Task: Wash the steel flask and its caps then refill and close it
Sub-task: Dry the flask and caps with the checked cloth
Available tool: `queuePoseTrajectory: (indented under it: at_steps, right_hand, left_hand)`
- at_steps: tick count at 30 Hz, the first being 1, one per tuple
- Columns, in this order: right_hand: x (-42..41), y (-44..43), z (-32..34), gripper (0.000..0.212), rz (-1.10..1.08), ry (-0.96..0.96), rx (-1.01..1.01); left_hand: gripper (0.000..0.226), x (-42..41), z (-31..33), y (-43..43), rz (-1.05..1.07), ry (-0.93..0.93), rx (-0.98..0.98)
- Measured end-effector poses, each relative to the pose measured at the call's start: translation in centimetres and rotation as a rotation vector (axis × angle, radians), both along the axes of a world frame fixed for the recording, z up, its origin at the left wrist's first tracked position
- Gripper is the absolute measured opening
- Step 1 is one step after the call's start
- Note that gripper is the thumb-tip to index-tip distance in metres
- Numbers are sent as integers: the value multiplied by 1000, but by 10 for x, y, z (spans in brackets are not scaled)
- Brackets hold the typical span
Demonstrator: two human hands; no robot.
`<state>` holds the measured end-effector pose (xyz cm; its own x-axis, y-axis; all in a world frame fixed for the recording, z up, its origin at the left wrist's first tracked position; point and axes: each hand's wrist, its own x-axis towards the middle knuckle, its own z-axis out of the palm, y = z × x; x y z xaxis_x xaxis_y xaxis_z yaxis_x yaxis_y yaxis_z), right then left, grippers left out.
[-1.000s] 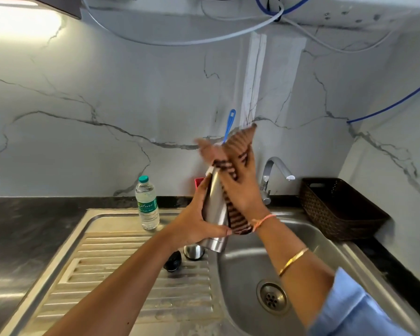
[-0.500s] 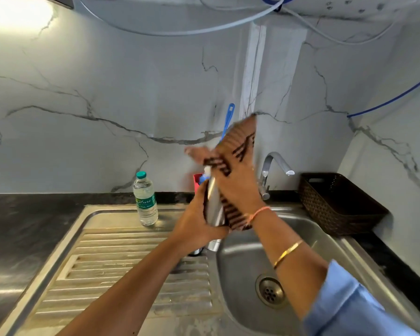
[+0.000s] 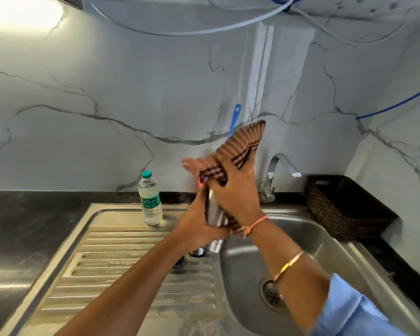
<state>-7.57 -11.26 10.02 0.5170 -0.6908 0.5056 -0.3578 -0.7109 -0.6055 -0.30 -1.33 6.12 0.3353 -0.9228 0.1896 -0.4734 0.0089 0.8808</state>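
Steel flask (image 3: 214, 210) is held roughly upright in the air, over the seam where the ribbed drainboard (image 3: 121, 267) meets the sink basin (image 3: 330, 241). Left hand (image 3: 197, 229) grips the lower body of the flask, fingers wrapped around it. Right hand (image 3: 238, 197) clutches a brown striped cloth (image 3: 243, 144) against the upper part of the flask. The cloth covers the mouth and fans out above the knuckles. Below the left wrist, a steel cap (image 3: 198, 252) sits on the drainboard at its basin-side edge, partly hidden. A black cap (image 3: 178, 263) lies just beside it, mostly covered by the forearm. A plastic water bottle (image 3: 150, 202) with a green cap stands upright at the back of the drainboard, to the left of the hands and apart from them. The faucet (image 3: 280, 166) rises behind the basin to the right of the hands, with its spout pointing right, away from the cloth. A dark woven basket (image 3: 344, 209) sits on the black counter (image 3: 34, 214) beyond the faucet, in the corner against the side wall. Behind the cloth, a blue brush handle (image 3: 235, 117) stands up against the marble wall (image 3: 107, 93). Loose cables (image 3: 180, 32) hang overhead, well above the hands. The basin is open down to its drain (image 3: 273, 295) beneath the right forearm.
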Motion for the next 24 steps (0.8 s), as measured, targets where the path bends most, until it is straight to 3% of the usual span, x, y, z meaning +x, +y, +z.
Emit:
queuePoseTrajectory:
  at_steps: [2,5,7,9,11,13,15,17,19,21,24]
  right_hand:
    - [-3,-25,18,50,72,-242,201]
    - [-20,-50,30,38,408,-580,878]
    - [-27,-45,18,47,525,-690,1142]
    - [-25,-30,1,58,577,-686,1156]
    - [-18,-20,-13,56,532,-605,1082]
    - [-12,-8,-23,57,427,-447,866]
    - [-7,4,-35,69,334,-269,575]
    - [-4,12,-30,74,280,-160,350]
    - [-4,3,-14,73,188,-219,237]
    - [-8,-15,7,57,89,-319,217]
    - [-19,-34,33,25,36,-309,284]
  left_hand:
    - [119,-2,-2,3,-19,-6,17]
    - [107,-4,0,10,-89,130,10]
    - [102,-8,2,10,-121,253,-28]
    - [105,-11,1,6,-81,324,-50]
    - [100,-11,-3,2,-37,488,-62]
    - [89,-9,-7,1,4,715,-64]
    - [71,-4,-13,2,44,734,-69]
    - [69,-1,-16,5,23,597,-73]
    - [80,3,-16,9,-41,407,-57]
    - [101,9,-14,14,-81,148,22]
    - [114,13,-17,19,-29,-194,105]
